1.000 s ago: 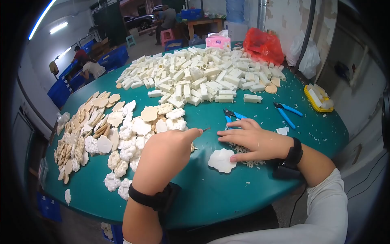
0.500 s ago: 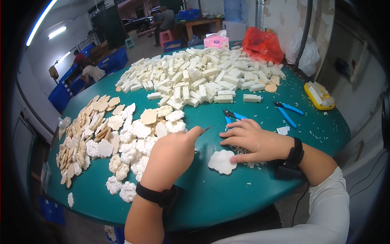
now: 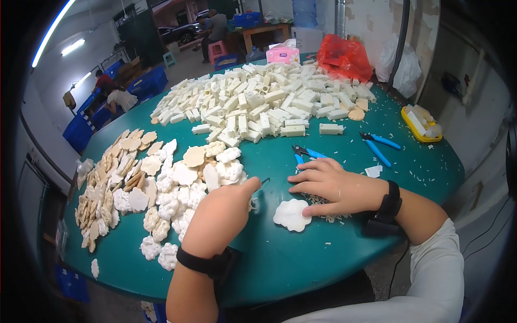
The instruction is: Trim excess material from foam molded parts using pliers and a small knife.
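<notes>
My left hand (image 3: pixel 223 215) is closed around a thin tool whose narrow dark tip (image 3: pixel 265 181) sticks out past the thumb side; the rest of it is hidden in the fist. A flat white flower-shaped plastic piece (image 3: pixel 291 215) lies on the green table, right of that fist. My right hand (image 3: pixel 339 188) is spread palm down with its thumb on the piece's right edge. White trimmings (image 3: pixel 338 217) lie under and beside this hand. Just beyond its fingertips are blue-handled cutters (image 3: pixel 308 153). Several white and beige scalloped pieces (image 3: pixel 184 173) are piled by my left hand.
A wide heap of white box-shaped plastic parts (image 3: pixel 258 102) covers the table's far side. Farther right lie second blue-handled cutters (image 3: pixel 378 148) and a yellow tray (image 3: pixel 418 128). A pink tissue pack (image 3: pixel 283 55) and red plastic bag (image 3: pixel 343 58) stand behind. People (image 3: pixel 119 99) sit in the background.
My left fist has come slightly down and left, and the tool's tip with it. My right hand stays spread with its thumb on the white piece. The view has shifted a little.
</notes>
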A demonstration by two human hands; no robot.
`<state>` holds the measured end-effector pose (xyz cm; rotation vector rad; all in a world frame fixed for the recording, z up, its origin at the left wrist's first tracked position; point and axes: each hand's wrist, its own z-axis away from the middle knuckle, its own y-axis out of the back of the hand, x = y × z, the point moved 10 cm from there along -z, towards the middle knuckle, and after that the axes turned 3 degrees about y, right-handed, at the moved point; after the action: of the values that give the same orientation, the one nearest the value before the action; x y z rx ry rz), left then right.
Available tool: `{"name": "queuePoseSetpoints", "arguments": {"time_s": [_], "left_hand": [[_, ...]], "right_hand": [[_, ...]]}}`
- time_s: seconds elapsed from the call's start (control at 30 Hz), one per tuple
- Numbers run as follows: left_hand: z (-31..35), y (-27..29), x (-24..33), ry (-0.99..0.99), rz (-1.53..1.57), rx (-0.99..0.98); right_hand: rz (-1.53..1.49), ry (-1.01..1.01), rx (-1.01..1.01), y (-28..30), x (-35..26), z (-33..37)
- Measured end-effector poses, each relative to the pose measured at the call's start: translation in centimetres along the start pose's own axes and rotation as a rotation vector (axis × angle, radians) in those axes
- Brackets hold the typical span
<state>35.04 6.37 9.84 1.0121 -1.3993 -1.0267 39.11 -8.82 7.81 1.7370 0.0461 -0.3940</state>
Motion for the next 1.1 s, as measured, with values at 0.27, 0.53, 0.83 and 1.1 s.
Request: {"name": "queuePoseSetpoints", "arguments": {"time_s": [0.27, 0.53, 0.83, 1.1], "left_hand": [[0.1, 0.5, 0.6, -0.049, -0.046, 0.102], [0.2, 1.8, 0.8, -0.053, -0.091, 0.203], [0.1, 1.7, 0.1, -0.008, -0.099, 0.201], [0.6, 1.6, 0.6, 0.008, -0.138, 0.179]], "right_hand": [[-0.009, 0.005, -0.005, 0.0, -0.2, -0.1], [-0.01, -0.002, -0.012, -0.1, -0.1, -0.1], [-0.017, -0.009, -0.027, -0.2, 0.0, -0.1], [-0.031, -0.021, -0.042, -0.3, 0.1, -0.1]]}}
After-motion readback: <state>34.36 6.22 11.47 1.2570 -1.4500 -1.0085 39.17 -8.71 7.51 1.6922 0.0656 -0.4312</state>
